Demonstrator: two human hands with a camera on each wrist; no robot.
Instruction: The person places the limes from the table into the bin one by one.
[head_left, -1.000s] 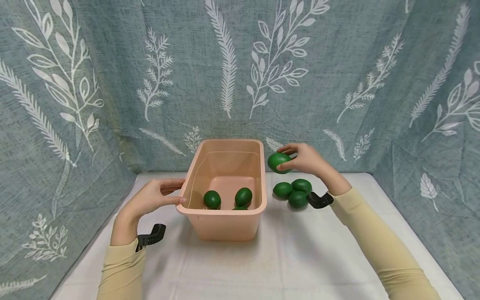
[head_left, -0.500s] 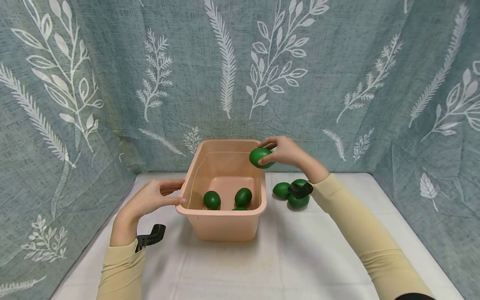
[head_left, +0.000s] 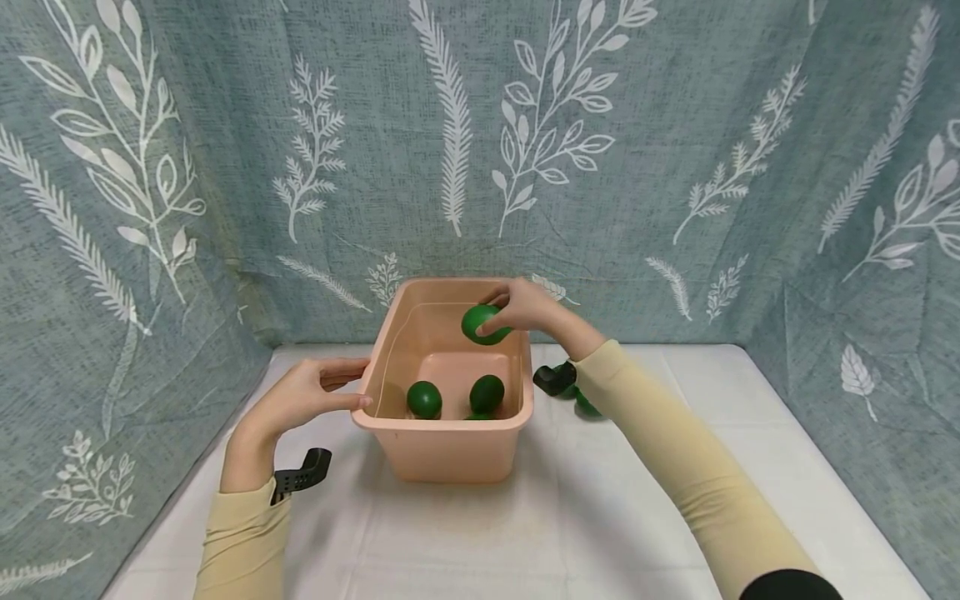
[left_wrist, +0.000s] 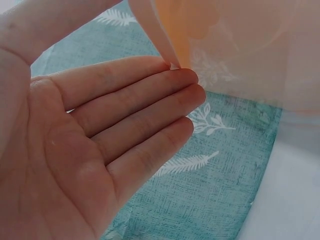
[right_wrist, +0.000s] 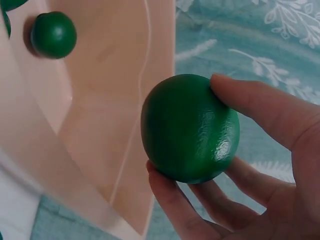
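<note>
My right hand [head_left: 527,306] holds a glossy green egg-shaped object [head_left: 478,323] over the right side of a peach plastic bin [head_left: 450,454]. In the right wrist view, thumb and fingertips grip this smooth green object [right_wrist: 185,130] from opposite sides. Inside the bin lie a green egg-shaped object [head_left: 424,401] on the left and another [head_left: 487,393] on the right; the front wall mostly hides a third. At the bin's left front corner, my left hand [head_left: 306,393] touches the rim. Its fingers lie straight in the left wrist view, fingertips against the bin wall [left_wrist: 240,50].
Right of the bin, more green egg-shaped objects [head_left: 588,407] lie on the white cloth [head_left: 450,542], partly covered by the right sleeve [head_left: 675,450] and black wrist mount [head_left: 553,379]. Blue-green leaf-patterned fabric [head_left: 375,125] hangs behind and along both sides.
My right hand has carried the green egg-shaped object leftward, from above the loose ones on the cloth to over the bin. The left hand and the bin have stayed put.
</note>
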